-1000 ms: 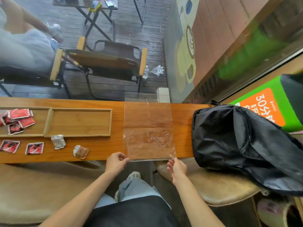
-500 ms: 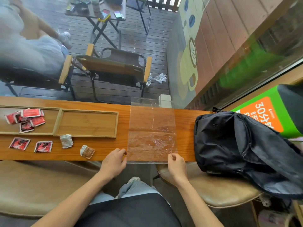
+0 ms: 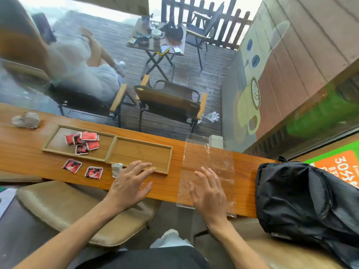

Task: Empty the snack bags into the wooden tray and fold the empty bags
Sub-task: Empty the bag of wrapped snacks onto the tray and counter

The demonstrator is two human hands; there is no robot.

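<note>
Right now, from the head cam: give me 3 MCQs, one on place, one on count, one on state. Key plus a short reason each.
1. Where do the red snack packets inside the wooden tray lie?
A. left compartment
B. right compartment
C. both compartments

2. How many red packets lie on the counter outside the tray?
A. none
B. two
C. five

3. What is the right hand doing?
A. gripping the black backpack
B. lying open, fingers spread, over the clear plastic bag
C. closed in a fist beside the tray

Key: 1 A, the packets cluster in the left compartment and the right one is bare. 2 B, two packets sit near the tray's front edge. 3 B, the palm faces down over the flat bag, clear of the black backpack.
</note>
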